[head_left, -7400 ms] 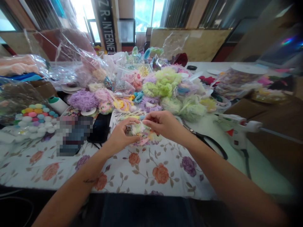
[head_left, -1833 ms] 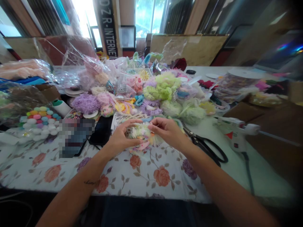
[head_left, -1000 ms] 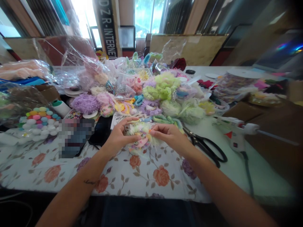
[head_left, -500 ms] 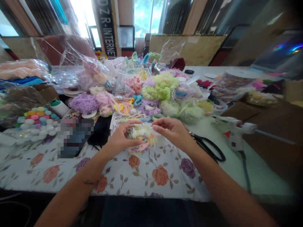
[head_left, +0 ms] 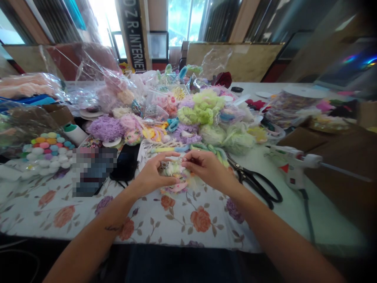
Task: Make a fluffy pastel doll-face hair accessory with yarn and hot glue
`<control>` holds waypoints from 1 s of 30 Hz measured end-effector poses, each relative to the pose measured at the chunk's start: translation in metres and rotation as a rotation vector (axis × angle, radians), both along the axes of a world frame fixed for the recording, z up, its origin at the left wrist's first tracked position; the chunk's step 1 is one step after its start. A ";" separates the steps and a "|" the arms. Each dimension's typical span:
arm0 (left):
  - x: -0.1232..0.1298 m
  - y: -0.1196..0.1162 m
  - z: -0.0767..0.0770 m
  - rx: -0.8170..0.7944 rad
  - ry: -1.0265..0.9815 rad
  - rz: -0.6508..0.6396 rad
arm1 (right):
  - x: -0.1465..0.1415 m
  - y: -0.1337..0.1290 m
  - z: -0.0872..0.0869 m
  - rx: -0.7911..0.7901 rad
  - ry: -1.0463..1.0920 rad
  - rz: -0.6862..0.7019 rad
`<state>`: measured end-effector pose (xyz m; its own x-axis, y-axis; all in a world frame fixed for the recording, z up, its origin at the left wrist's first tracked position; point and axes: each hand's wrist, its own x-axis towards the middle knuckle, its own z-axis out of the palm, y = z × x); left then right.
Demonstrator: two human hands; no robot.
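Note:
A small pastel doll ornament [head_left: 177, 185] with pink, yellow and pale green fluffy trim lies on the flowered cloth, partly covered by my hands. My left hand [head_left: 153, 173] grips it from the left, thumb across its near side and fingers along its far side. My right hand [head_left: 203, 167] is at its upper right edge, thumb and fingertips pinched together. Whatever sits in that pinch is too small to make out. Just beyond my hands are fuzzy pastel stems [head_left: 173, 149]. Black-handled scissors [head_left: 253, 179] lie beside my right wrist.
A white glue gun [head_left: 294, 165] with its cord stands at right, before a brown box [head_left: 338, 157]. Phones [head_left: 125, 163] and bagged pompoms [head_left: 48, 151] lie left. Yarn, green tulle [head_left: 206, 106] and plastic bags heap up behind. Flowered cloth [head_left: 188, 232] covers the near table.
My right hand has moved left and slightly down towards the ornament, and its fingers have come together. This uncovers more of the scissors and green stems. My left hand stays nearly in place.

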<state>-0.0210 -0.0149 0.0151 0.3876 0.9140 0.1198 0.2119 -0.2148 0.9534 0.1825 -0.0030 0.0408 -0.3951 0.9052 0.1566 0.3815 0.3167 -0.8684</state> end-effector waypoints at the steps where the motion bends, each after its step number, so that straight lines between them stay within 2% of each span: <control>1: 0.000 0.000 0.000 -0.002 0.004 -0.002 | 0.000 0.000 -0.001 0.020 -0.010 0.000; 8: 0.001 0.000 -0.002 -0.024 -0.017 -0.018 | -0.001 0.001 -0.012 0.070 -0.009 0.005; 13: 0.002 -0.001 0.000 -0.083 -0.038 0.005 | 0.001 -0.001 -0.009 -0.015 0.065 -0.025; 17: 0.001 -0.001 0.004 -0.145 -0.135 0.012 | 0.006 0.001 -0.005 -0.071 0.164 -0.061; 21: 0.000 -0.001 0.002 -0.111 -0.165 0.018 | 0.013 0.004 -0.003 -0.128 0.219 -0.083; 30: -0.002 -0.001 0.003 -0.023 -0.072 0.022 | 0.006 0.004 -0.001 -0.088 0.083 -0.013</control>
<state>-0.0227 -0.0160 0.0184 0.3582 0.9251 0.1258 0.1466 -0.1888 0.9710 0.1889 0.0005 0.0393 -0.3718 0.9220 0.1081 0.3111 0.2335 -0.9212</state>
